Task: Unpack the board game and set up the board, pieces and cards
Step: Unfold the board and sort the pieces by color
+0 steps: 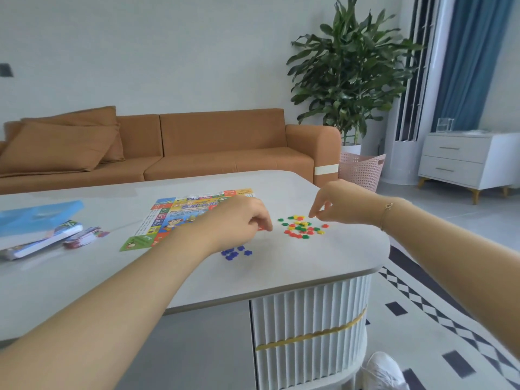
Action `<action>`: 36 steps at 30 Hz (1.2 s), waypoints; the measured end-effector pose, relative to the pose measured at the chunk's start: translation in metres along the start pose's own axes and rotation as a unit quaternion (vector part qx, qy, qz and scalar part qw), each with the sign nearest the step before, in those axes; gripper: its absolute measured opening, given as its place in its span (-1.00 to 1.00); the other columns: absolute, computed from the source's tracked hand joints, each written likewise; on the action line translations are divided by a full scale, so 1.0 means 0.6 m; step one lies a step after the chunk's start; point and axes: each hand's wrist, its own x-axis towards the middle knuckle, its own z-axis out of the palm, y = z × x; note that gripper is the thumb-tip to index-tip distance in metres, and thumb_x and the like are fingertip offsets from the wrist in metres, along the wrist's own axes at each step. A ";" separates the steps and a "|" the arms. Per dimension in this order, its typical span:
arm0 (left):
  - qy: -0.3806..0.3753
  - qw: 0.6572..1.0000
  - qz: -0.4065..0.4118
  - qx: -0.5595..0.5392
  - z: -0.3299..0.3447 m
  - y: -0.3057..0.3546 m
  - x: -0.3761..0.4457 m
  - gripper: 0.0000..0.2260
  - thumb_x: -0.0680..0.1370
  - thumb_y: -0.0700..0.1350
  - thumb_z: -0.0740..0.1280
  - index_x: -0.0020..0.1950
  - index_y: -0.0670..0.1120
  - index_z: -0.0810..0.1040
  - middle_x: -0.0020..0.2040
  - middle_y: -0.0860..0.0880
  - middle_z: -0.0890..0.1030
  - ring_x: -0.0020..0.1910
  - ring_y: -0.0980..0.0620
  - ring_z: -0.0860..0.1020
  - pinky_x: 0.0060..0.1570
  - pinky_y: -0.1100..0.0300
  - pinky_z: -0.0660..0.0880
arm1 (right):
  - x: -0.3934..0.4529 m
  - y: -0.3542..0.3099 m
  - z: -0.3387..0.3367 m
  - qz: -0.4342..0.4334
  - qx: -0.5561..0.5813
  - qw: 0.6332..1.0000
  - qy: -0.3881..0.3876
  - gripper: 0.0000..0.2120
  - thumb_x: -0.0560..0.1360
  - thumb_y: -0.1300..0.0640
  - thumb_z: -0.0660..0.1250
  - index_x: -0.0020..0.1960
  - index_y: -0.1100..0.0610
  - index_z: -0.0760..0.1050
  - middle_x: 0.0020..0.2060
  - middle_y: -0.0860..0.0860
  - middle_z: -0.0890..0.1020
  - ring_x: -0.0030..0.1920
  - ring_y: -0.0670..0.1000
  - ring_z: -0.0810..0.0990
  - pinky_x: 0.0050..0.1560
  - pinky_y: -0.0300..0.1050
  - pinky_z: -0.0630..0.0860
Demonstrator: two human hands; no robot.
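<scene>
Sorting by colour, prob.: left hand (239,220) curled, pinching a red bit at fingertips; blue pieces (235,253) set apart just below that grip. Right hand (334,205) pinching, contents too small to tell, just above mixed pile (302,227). Board (180,218) laid flat behind left grip.

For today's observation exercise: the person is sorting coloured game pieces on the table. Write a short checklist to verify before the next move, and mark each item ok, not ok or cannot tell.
1. Game board lies unfolded and flat on the table: ok.
2. Blue pieces sit apart from the mixed pile: ok.
3. Mixed pile sorted by colour: not ok; red, green and yellow lie together.
4. Left hand holds a piece in its curled grip: cannot tell.
5. Right hand fingertips poised over the pile: ok.
6. Pieces away from the table edge: ok.
</scene>
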 end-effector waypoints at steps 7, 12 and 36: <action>-0.067 0.997 -0.003 0.044 0.043 0.040 0.046 -0.51 0.46 -0.34 0.07 0.22 0.02 0.59 0.23 0.00 0.53 0.21 -0.03 0.48 0.16 0.05 0.48 | -0.009 0.009 0.011 0.003 0.030 0.999 -0.033 -0.77 0.46 0.20 0.31 -0.01 -0.03 0.69 -0.09 -0.12 0.63 -0.10 -0.10 0.54 -0.04 -0.22 0.49; -0.082 0.994 -0.002 0.076 0.055 0.040 0.042 -0.53 0.50 -0.32 0.09 0.28 0.03 0.55 0.30 0.01 0.51 0.29 -0.01 0.44 0.26 0.12 0.38 | -0.010 0.012 0.016 -0.003 0.035 0.998 -0.043 -0.75 0.49 0.20 0.28 0.01 -0.01 0.69 -0.02 -0.10 0.65 -0.07 -0.09 0.54 -0.03 -0.22 0.47; -0.088 0.994 0.022 0.063 0.047 0.026 0.044 -0.55 0.48 -0.33 0.09 0.16 -0.02 0.64 0.19 0.06 0.61 0.19 0.05 0.51 0.22 0.11 0.43 | 0.128 0.032 0.092 0.141 0.220 0.965 0.001 -0.49 0.51 0.45 -0.01 0.35 0.18 0.45 0.40 0.08 0.41 0.36 0.08 0.42 0.37 -0.12 0.33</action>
